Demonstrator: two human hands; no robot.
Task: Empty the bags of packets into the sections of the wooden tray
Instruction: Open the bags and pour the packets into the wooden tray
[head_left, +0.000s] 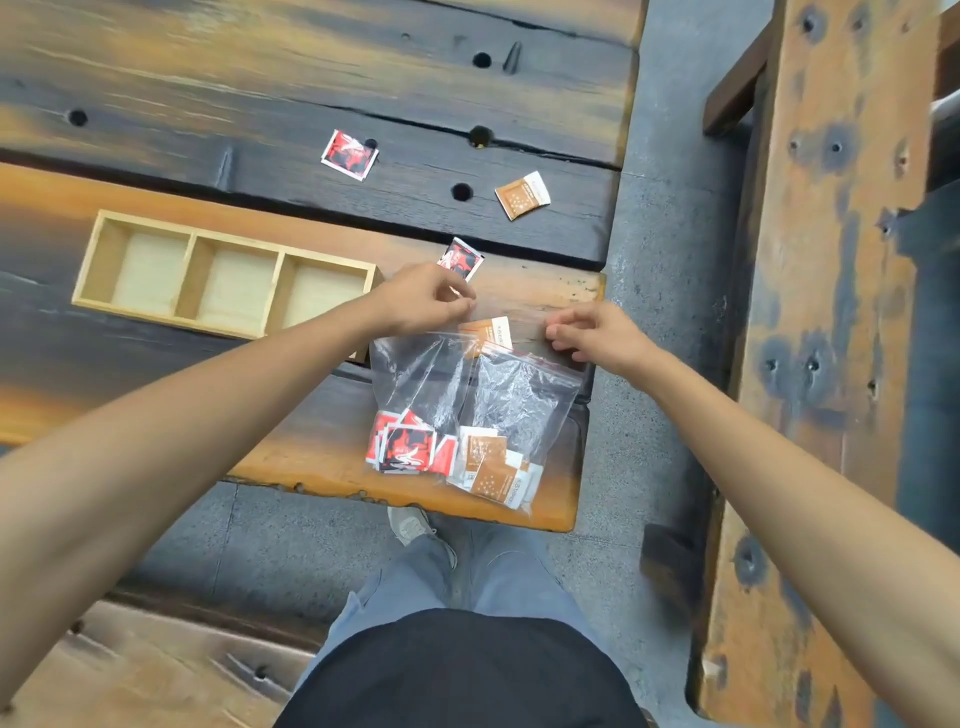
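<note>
1. Two clear zip bags lie side by side at the near right edge of the surface (291, 447): the left bag (415, 384) holds red-and-black packets bunched at its bottom, the right bag (519, 395) holds orange-and-white ones.
2. Four packets lie loose: a red packet (349, 155) far back, an orange packet (522, 195) to its right, another red one (460, 259) just beyond the left hand, and another orange one (485, 335) at the bags' mouths, between the hands.
3. The wooden tray (83, 270) sits left of the bags, three sections, all bare.
4. Left hand (423, 299): fingers curled together, pinching at the top edge of the left bag.
5. Right hand (592, 332): fingers curled at the right bag's red zip strip; whether it actually grips, I cannot tell.
</note>
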